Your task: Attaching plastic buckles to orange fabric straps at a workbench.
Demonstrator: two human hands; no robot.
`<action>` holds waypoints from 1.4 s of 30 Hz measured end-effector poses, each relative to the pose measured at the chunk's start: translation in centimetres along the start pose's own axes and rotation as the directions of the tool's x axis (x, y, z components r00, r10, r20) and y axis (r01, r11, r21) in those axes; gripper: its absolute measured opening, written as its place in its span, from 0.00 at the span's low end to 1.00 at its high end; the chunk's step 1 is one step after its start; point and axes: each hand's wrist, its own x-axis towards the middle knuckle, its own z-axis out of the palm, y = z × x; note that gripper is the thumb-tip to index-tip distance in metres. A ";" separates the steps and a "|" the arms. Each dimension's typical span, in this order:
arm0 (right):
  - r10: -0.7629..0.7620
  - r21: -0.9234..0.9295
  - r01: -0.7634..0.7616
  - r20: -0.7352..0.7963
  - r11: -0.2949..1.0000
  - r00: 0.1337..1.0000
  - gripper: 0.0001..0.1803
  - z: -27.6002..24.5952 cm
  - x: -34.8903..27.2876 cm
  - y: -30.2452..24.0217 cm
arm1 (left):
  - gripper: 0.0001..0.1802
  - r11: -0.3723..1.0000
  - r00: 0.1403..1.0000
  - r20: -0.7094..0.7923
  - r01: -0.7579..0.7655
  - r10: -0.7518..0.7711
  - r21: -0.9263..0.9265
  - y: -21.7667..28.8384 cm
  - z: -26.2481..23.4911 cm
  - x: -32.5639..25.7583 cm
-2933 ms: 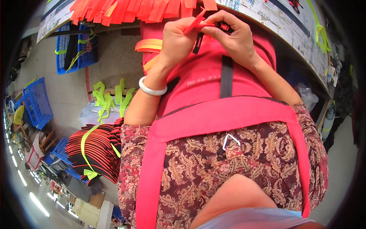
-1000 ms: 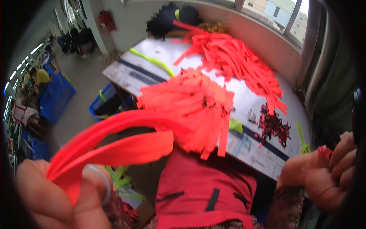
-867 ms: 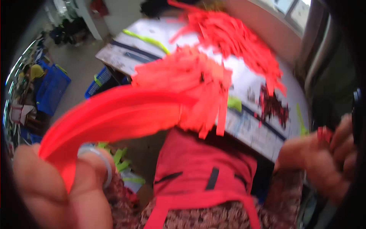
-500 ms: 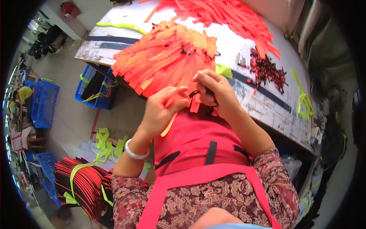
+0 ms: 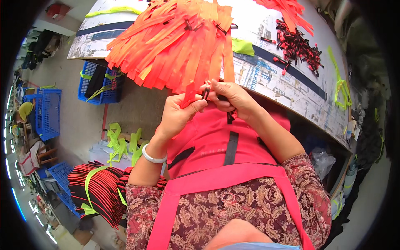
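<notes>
My hands meet in front of my red apron, just off the table's near edge. My left hand (image 5: 180, 114) is closed in a pinch on an orange-red strap (image 5: 188, 95). A small black clip (image 5: 205, 93) sits at its fingertips, between the two hands. With the fingers curled, my right hand (image 5: 235, 99) holds small black-and-red clips (image 5: 232, 117), which poke out below its palm; its thumb and forefinger are at the strap's end. Behind them, a thick bundle of orange straps (image 5: 175, 50) hangs over the table edge, several bearing black clips.
On the white table (image 5: 287, 98) lie a heap of black-and-red clips (image 5: 298, 48), more orange straps (image 5: 287, 10) and yellow-green ties (image 5: 342, 93). Blue baskets (image 5: 100, 85) stand on the floor at the left. A tied stack of black-and-red pieces (image 5: 93, 191) is at lower left.
The view has shifted, so the table sits higher in it. My hands have turned slightly, and the black clip now shows upright between them. More clips show below my right palm.
</notes>
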 end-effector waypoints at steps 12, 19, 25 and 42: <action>-0.466 -0.711 0.479 0.236 0.515 0.853 0.10 0.9 -1.7 -0.3 | 0.17 0.954 0.970 0.090 0.240 -0.227 -0.180 -0.8 1.6 1.2; -0.302 -0.644 0.272 0.067 0.715 0.951 0.07 0.6 -2.0 -0.7 | 0.13 0.953 0.956 0.141 0.275 -0.257 -0.129 -1.2 0.0 1.2; -0.343 -0.658 0.323 0.105 0.680 0.934 0.09 0.4 -1.0 -1.1 | 0.12 0.975 0.998 -0.022 0.052 -0.058 -0.215 -1.5 -1.4 1.2; -0.396 -0.726 0.333 0.091 0.602 0.914 0.07 0.8 -0.1 -0.6 | 0.06 0.871 0.951 -0.003 -0.281 0.309 0.403 -0.3 -1.0 0.9</action>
